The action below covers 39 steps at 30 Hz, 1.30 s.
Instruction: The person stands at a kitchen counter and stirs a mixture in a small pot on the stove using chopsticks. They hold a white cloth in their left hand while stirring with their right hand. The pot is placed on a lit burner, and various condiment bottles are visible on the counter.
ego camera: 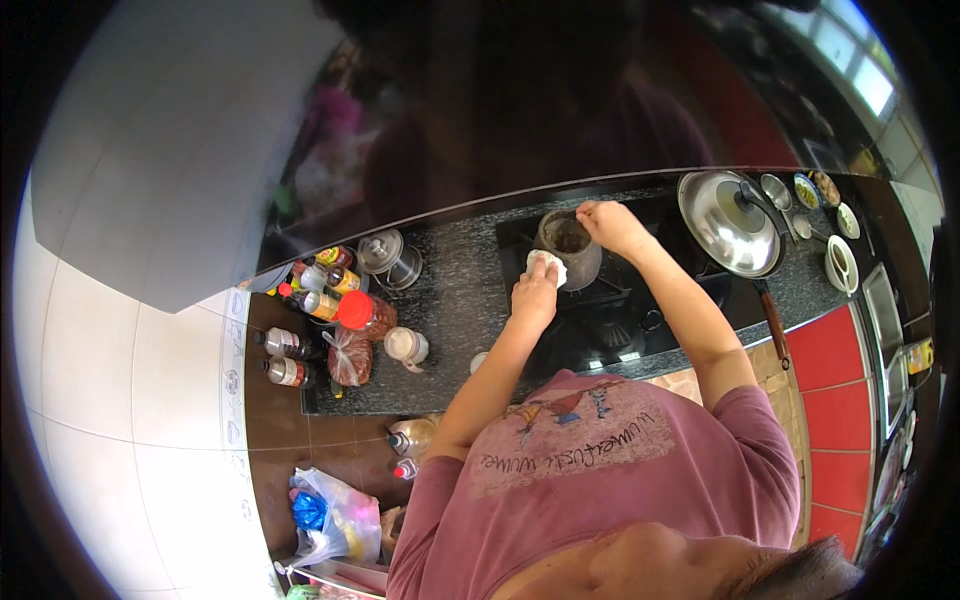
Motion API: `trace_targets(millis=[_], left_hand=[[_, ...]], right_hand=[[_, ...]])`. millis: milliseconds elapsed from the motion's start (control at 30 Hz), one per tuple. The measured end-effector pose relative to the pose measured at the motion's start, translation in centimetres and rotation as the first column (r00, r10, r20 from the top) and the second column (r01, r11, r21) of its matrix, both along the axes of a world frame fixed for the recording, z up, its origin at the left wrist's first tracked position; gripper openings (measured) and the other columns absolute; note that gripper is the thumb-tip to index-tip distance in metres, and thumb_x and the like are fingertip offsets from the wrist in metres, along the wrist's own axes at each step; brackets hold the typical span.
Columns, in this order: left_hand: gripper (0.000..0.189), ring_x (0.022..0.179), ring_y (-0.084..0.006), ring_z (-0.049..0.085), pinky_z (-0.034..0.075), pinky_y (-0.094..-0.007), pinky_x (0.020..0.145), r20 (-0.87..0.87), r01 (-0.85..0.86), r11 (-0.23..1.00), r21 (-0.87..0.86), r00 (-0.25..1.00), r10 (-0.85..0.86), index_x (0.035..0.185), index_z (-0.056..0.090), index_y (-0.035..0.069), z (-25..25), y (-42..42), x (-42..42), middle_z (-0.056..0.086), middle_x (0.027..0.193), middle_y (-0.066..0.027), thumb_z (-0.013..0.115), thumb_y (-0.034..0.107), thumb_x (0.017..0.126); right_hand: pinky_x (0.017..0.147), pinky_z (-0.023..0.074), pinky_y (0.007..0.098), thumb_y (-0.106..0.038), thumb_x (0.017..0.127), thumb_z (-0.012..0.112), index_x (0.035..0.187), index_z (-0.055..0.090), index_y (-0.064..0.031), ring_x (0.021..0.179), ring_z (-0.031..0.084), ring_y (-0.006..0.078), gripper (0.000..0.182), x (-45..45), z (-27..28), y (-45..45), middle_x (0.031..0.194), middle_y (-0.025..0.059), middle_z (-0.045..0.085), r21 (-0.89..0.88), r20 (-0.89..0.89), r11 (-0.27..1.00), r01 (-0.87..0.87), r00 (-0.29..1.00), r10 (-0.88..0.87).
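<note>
A dark stoneware pot (579,262) with an open mouth stands on the black glass gas hob (600,330). Brownish contents show inside it, too dim to name. My left hand (535,295) presses a folded white cloth (547,268) against the pot's near left side, by the rim. At the far right of the same rim, the bent fingers of my right hand (609,225) meet the edge. Those fingertips are partly hidden, and whether they grip the rim or pinch something small is unclear.
Right of the pot sits a wok with a domed steel lid (731,225), its wooden handle (772,322) jutting past the counter's edge. Small bowls (840,262) stand farther right. Bottles (319,304), a red-lidded jar (367,311) and a white-topped jug (406,346) crowd the left. A dark range hood (510,90) overhangs.
</note>
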State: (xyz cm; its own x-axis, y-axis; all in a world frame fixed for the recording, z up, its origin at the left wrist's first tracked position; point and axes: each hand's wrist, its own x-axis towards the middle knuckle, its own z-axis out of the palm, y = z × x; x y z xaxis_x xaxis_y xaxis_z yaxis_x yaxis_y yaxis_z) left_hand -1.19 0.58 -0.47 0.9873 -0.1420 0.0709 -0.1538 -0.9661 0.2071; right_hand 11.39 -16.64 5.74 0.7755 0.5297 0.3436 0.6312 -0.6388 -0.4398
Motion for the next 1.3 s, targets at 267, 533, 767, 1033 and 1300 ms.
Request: trace_targets(millis=[267, 533, 767, 1033, 1300], left_hand=[[0.058, 0.101, -0.0338, 0.056, 0.048, -0.0401, 0.084, -0.016, -0.003, 1.0, 0.005, 1.0, 0.003, 0.129, 0.049, 0.007, 0.3, 0.1, -0.2, 0.039, 0.139, -0.0174, 0.063, 0.003, 0.072], [0.059, 0.103, -0.034, 0.056, 0.048, -0.0401, 0.086, -0.046, -0.021, 1.0, -0.017, 0.999, 0.02, 0.13, 0.049, 0.01, 0.5, -0.1, -0.1, 0.037, 0.141, -0.0151, 0.06, 0.001, 0.073], [0.066, 0.105, -0.033, 0.055, 0.048, -0.0387, 0.087, -0.068, -0.025, 1.0, 0.002, 0.997, 0.025, 0.131, 0.046, 0.009, 0.5, 0.0, -0.2, 0.035, 0.142, -0.0153, 0.068, 0.004, 0.069], [0.064, 0.105, -0.0335, 0.055, 0.048, -0.0393, 0.087, -0.069, -0.02, 1.0, -0.002, 0.997, 0.02, 0.131, 0.047, 0.01, 0.7, 0.1, 0.0, 0.036, 0.142, -0.015, 0.067, 0.003, 0.071], [0.057, 0.1, -0.0349, 0.057, 0.049, -0.0407, 0.086, -0.025, -0.03, 0.999, -0.032, 0.999, 0.029, 0.128, 0.051, 0.012, 0.8, -0.2, -0.3, 0.04, 0.139, -0.0145, 0.058, -0.001, 0.074]], right_hand=[[0.057, 0.0511, 0.0352, -0.019, 0.088, 0.052, 0.084, 0.063, 0.0023, 0.06, 0.063, 0.0261, 0.024, 2.5, -1.9, 1.8, 0.07, 0.0156, 0.065, 0.132, -0.443, 0.962, 0.24, 0.882, -0.16], [0.047, 0.0473, 0.024, -0.02, 0.09, 0.056, 0.084, 0.065, 0.0018, 0.051, 0.057, 0.0105, 0.024, 1.3, 3.2, -1.3, 0.066, 0.0065, 0.065, 0.413, -0.587, 0.846, 0.337, 0.809, -0.036], [0.047, 0.045, 0.021, -0.017, 0.091, 0.054, 0.087, 0.064, -0.0007, 0.05, 0.054, 0.0076, 0.019, 0.7, 3.7, -1.1, 0.067, 0.0038, 0.064, 0.374, -0.665, 0.917, 0.138, 0.729, 0.162], [0.059, 0.0496, 0.0306, -0.017, 0.089, 0.057, 0.087, 0.063, 0.0001, 0.06, 0.062, 0.0189, 0.019, -0.2, -2.2, 2.0, 0.071, 0.0086, 0.066, 0.085, -0.424, 0.995, -0.046, 0.902, 0.078], [0.064, 0.0504, 0.0325, -0.016, 0.088, 0.057, 0.079, 0.064, 0.0045, 0.069, 0.065, 0.0256, 0.023, -0.6, 0.6, -0.9, 0.082, 0.0113, 0.067, 0.227, -0.197, 0.973, -0.03, 0.977, 0.076]])
